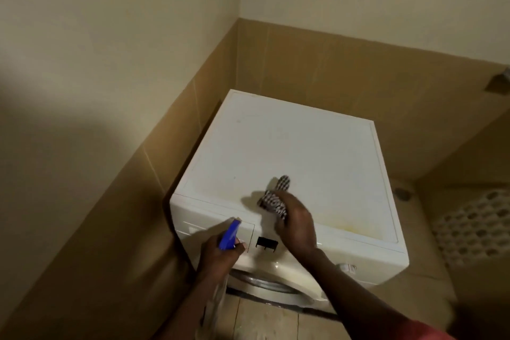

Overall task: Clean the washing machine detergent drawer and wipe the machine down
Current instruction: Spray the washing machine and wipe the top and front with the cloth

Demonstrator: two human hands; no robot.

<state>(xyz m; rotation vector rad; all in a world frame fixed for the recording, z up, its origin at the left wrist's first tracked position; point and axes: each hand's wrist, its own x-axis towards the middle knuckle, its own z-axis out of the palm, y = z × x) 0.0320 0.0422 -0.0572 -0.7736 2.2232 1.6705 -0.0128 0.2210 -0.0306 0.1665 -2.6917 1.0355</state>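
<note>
Wiping seems barely begun: the right hand [296, 225] grips a checked cloth [276, 196] over the stained top of the washing machine [276, 141], while the left hand [220, 254] holds a spray bottle [230, 233] before the unopened detergent drawer [201, 225].

Head camera, high, looking steeply down at washing machine [289, 152] top, close.

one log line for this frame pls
left hand: holds spray bottle | right hand: holds checked cloth over washing machine top, contact unclear | detergent drawer: shut
</note>
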